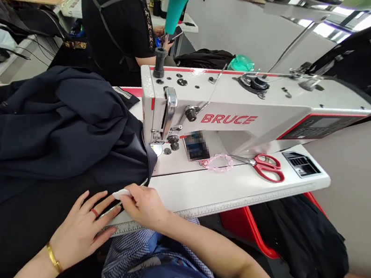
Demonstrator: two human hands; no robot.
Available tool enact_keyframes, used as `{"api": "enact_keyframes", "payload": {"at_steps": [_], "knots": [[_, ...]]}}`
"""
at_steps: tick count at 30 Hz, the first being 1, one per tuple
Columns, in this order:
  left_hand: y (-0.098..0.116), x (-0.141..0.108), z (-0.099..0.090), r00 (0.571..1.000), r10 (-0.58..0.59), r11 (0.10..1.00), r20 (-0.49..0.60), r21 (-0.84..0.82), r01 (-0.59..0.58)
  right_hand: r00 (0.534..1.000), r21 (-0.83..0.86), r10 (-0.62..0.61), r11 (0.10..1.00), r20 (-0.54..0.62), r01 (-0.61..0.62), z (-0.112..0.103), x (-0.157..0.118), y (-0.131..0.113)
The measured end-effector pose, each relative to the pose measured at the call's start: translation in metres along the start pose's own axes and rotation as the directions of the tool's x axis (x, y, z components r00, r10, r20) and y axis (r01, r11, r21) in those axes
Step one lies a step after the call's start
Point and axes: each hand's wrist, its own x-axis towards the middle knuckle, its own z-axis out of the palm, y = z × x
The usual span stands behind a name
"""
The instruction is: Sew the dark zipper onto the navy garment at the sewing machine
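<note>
A dark navy garment point(63, 131) is spread over the left side of the sewing table, with a metal zipper point(110, 210) along its near edge. My left hand point(82, 222) lies on the cloth, fingers spread across the zipper. Between the thumb and fingers of my right hand point(147, 207) is a flat white piece of tailor's chalk point(121, 194), held over the zipper edge close to my left fingertips. The sewing machine point(230, 108) stands just beyond, and part of the garment reaches its needle area.
Red-handled scissors point(264, 166), a pink bead bracelet point(220, 162) and a small blurred-out rectangular item point(197, 146) lie on the table point(194, 189). A red bin point(254, 232) with dark cloth stands below. Beyond the machine, another person point(117, 27) holds a phone.
</note>
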Motion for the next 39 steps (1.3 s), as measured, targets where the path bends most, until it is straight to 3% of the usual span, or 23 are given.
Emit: {"api": "enact_keyframes", "payload": {"at_steps": [6,11,18,27,32,39], "knots": [[0.012,0.004,-0.005,0.981,-0.193,0.966,0.028,-0.168,0.195,0.998,0.139,0.013,0.990,-0.055,-0.005,0.000,-0.004,-0.001],[0.011,0.003,-0.010,0.980,-0.186,0.964,0.078,-0.178,0.197,0.992,0.245,0.024,0.969,-0.126,0.008,0.003,-0.006,-0.004],[0.012,0.000,-0.006,0.977,-0.212,0.954,0.013,-0.212,0.210,0.987,0.178,-0.019,0.983,-0.158,0.047,0.007,-0.006,-0.006],[0.001,-0.001,0.001,1.000,-0.023,1.000,-0.018,-0.020,0.022,0.985,0.102,0.021,0.995,-0.169,-0.004,0.013,-0.009,-0.001],[0.001,0.002,-0.002,0.999,-0.010,1.000,-0.046,0.022,0.011,0.983,0.116,0.011,0.993,-0.181,0.011,0.008,-0.009,-0.002],[0.000,0.002,-0.001,0.999,0.006,1.000,-0.043,0.027,-0.005,0.994,0.084,-0.043,0.995,-0.103,0.052,0.004,-0.006,-0.002]]}}
